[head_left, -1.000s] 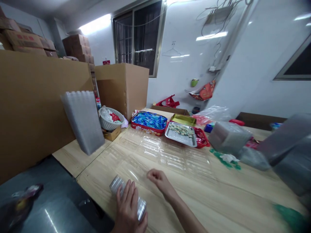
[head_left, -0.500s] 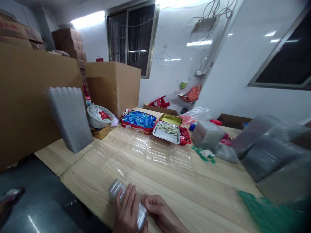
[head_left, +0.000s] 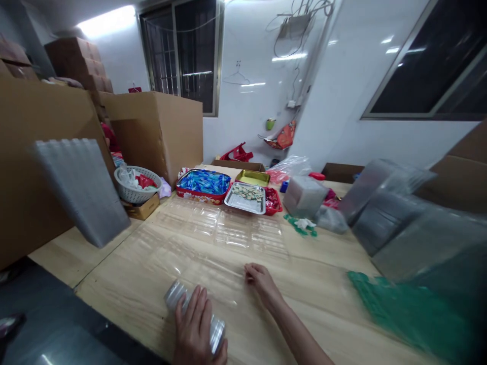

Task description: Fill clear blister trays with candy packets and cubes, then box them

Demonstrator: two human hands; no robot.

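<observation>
My left hand [head_left: 195, 324] is wrapped around a narrow stack of clear plastic trays [head_left: 217, 332] at the table's near edge. To its right, my right hand [head_left: 261, 281] has its fingers pinched together at the edge of a thin clear plastic tray [head_left: 224, 276]. That tray is so transparent that its outline is hard to follow. Beyond the hands, several clear compartment trays [head_left: 232, 228] lie side by side on the wooden table [head_left: 304, 304].
Behind the trays stand a tin of blue packets [head_left: 205, 182], a metal tray of small pieces [head_left: 245, 197] and a red basket [head_left: 273, 200]. A tall tray stack [head_left: 85, 192] and white basket [head_left: 139, 185] are left. Plastic stacks [head_left: 395, 223] and green plastic [head_left: 411, 309] lie right.
My right hand has moved away from the stack, forward and to the right, drawing a clear tray with it. My left hand stays on the stack. The view has turned slightly right.
</observation>
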